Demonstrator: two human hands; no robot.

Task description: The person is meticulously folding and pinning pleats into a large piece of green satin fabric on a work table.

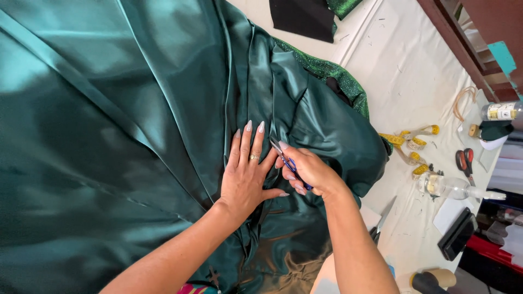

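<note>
A broad spread of dark green satin fabric covers most of the bench and lies under both hands, its folds and a long seam running away from the fingers toward the far side. Beyond the right hand, a strip of glittery green fabric edges the satin, and farther off a black piece of cloth lies on the pale bench top. The left hand rests flat on the satin, fingers spread wide and palm down, pinning the cloth just beside a fold. The right hand is closed around small blue-handled thread snips, whose blades point at the fold right next to the left fingertips, so the step in hand looks like trimming or unpicking at a seam (whether the blades touch a thread cannot be told at this size). The next move, as I judge it, calls for a steady, shallow nip with the cloth held taut, so the tips take only thread and not the satin. Well to the right of the right hand lie a yellow measuring tape, a clear plastic bottle, red-handled scissors and a dark flat phone-like object, none of them touched.
</note>
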